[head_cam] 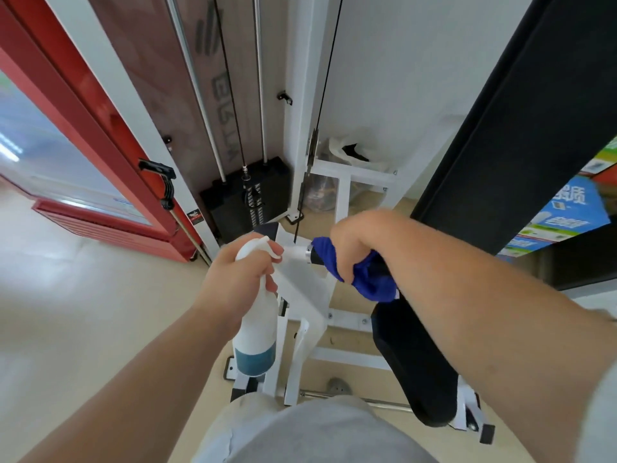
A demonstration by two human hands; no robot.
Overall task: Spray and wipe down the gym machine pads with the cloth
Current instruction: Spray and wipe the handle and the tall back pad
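Wiping seems under way at a handle of the white machine [302,292], while the black seat pad [414,362], near and right, lies untouched, so spray and cloth likely go there next. The left hand [240,272] is clenched round the spray bottle [255,339] neck. The right hand [354,242] grasps the blue cloth [370,279], bunched over the handle.
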